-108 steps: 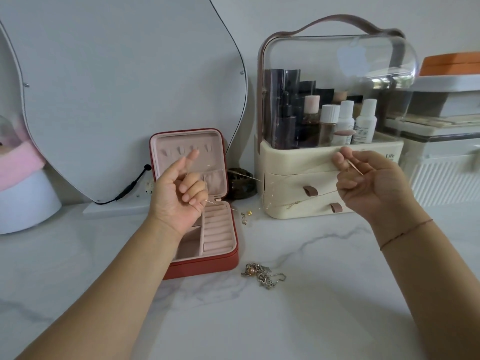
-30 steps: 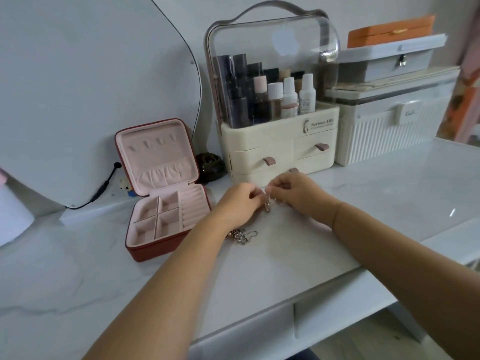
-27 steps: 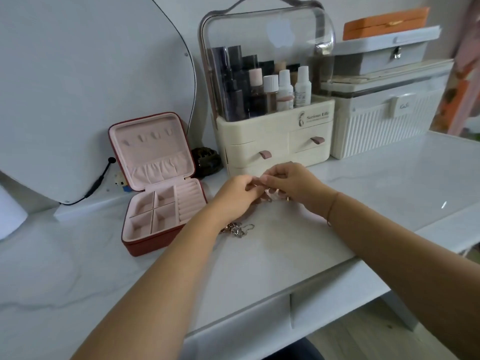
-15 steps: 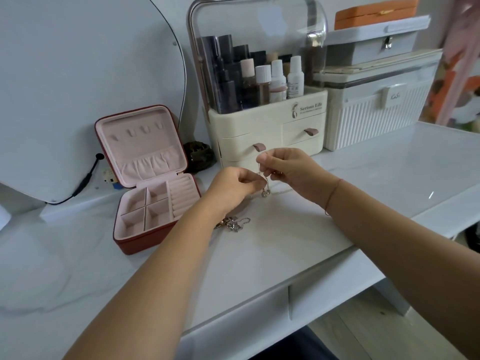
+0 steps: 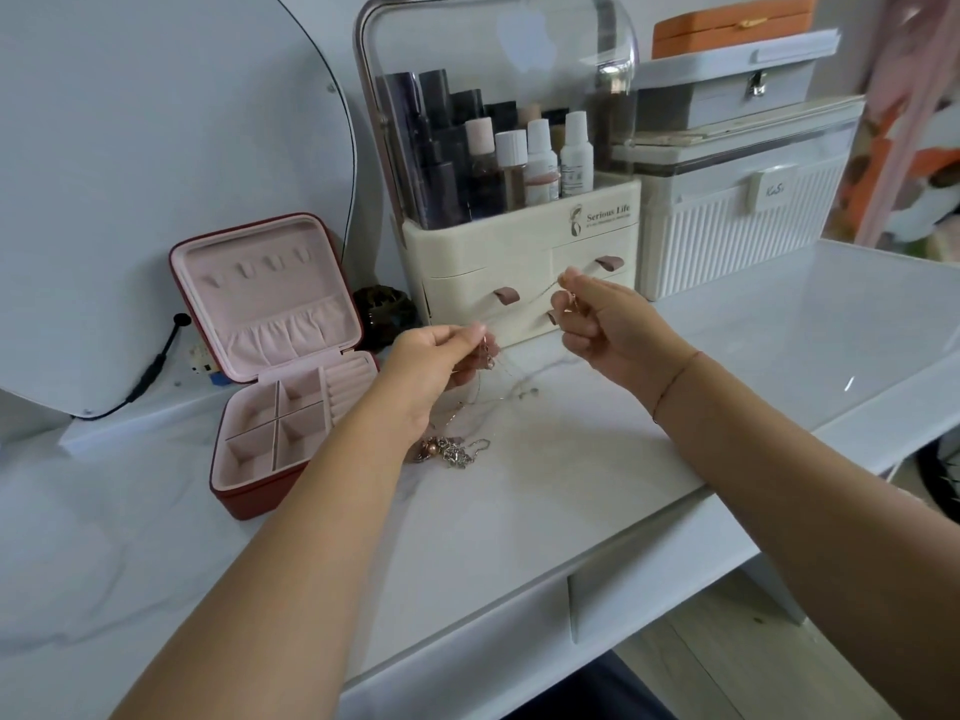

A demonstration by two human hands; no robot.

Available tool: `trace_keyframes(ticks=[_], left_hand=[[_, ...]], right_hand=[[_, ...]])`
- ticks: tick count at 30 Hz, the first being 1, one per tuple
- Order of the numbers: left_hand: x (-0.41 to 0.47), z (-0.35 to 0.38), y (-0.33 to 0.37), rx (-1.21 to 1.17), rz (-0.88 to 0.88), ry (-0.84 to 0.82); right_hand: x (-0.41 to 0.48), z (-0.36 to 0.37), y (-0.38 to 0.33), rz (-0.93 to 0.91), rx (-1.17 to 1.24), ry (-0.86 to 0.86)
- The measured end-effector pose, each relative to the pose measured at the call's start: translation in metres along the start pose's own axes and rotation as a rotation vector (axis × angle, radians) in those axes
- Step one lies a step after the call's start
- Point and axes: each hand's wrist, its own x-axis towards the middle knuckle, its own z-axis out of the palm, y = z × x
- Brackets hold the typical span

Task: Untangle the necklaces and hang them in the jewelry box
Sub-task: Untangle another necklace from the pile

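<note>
My left hand (image 5: 434, 363) and my right hand (image 5: 605, 324) each pinch one part of a thin gold necklace (image 5: 511, 384) above the marble tabletop, and its slack loops trail down onto the surface between them. A tangled heap of silver and rose-coloured chains (image 5: 451, 451) lies on the tabletop just below my left wrist. The red jewelry box (image 5: 270, 356) stands open at the left, with a pink lining, small hooks in its raised lid and divided compartments in its base.
A cream cosmetics organizer (image 5: 519, 252) with a clear dome and drawers stands right behind my hands. White and orange storage boxes (image 5: 743, 189) sit at the right. A large mirror (image 5: 156, 148) leans at the left, and a dark hair claw (image 5: 382, 314) lies beside the box. The tabletop edge (image 5: 571, 569) runs close below.
My hands have moved apart, the right one lifting up and right, so the thin necklace now stretches out between them. The camera has shifted slightly.
</note>
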Motion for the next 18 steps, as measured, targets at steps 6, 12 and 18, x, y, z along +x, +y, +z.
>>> trace_keyframes(ticks=[6,12,18], left_hand=[[-0.001,-0.002,0.011,-0.298,-0.083,0.056],[0.000,-0.012,0.016,-0.495,-0.115,0.109],[0.001,-0.015,0.017,-0.386,-0.074,0.178]], right_hand=[[0.000,-0.004,-0.001,-0.085,-0.140,0.097],[-0.003,-0.010,-0.004,-0.251,-0.325,0.346],[-0.004,-0.014,-0.007,-0.400,-0.524,0.521]])
